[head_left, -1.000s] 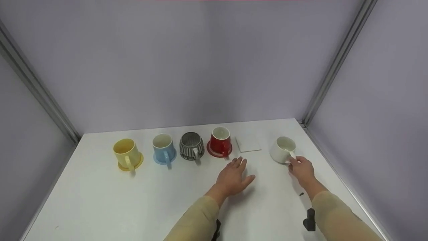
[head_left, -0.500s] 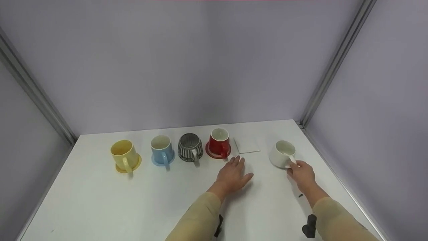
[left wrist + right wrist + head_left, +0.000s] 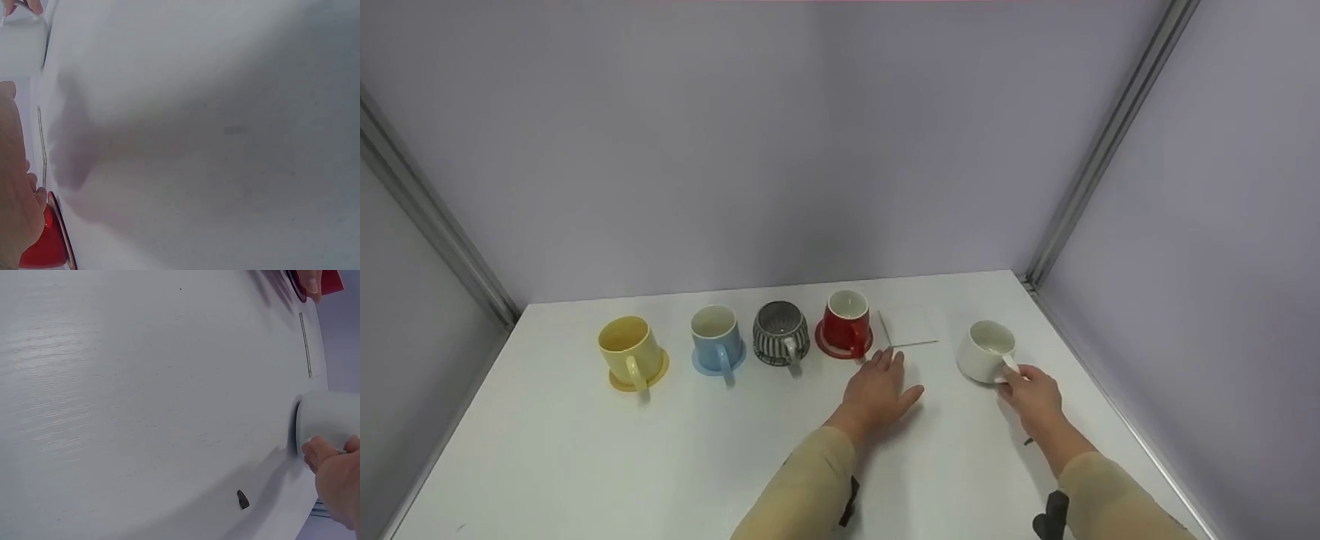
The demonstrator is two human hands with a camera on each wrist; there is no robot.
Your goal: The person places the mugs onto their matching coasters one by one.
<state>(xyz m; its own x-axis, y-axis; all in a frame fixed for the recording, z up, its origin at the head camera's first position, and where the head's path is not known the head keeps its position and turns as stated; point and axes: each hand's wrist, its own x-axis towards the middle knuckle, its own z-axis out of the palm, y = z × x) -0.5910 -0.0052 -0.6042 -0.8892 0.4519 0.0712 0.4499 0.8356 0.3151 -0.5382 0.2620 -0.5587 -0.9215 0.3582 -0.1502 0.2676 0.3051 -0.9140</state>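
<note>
My right hand point(image 3: 1033, 397) pinches the handle of a white mug point(image 3: 986, 352) on the right part of the table; the right wrist view shows the fingers curled at the handle of the same mug point(image 3: 329, 417). Over the table my left hand point(image 3: 877, 390) is spread with straight fingers, holding nothing, its shadow below it in the left wrist view. Just beyond its fingertips lie a thin white square coaster point(image 3: 909, 328) and a red mug point(image 3: 847, 324) on a red coaster point(image 3: 834, 349).
Left of the red mug stand a grey striped mug point(image 3: 781, 334), a light blue mug point(image 3: 716, 341) on a blue coaster and a yellow mug point(image 3: 628, 351) on a yellow coaster. A small dark chip point(image 3: 242, 499) lies near my right wrist. Walls enclose the table's back and sides.
The white mug and my right hand have come slightly nearer and left in the head view. Everything else shifts a little left and down as the view moves; my left hand stays spread.
</note>
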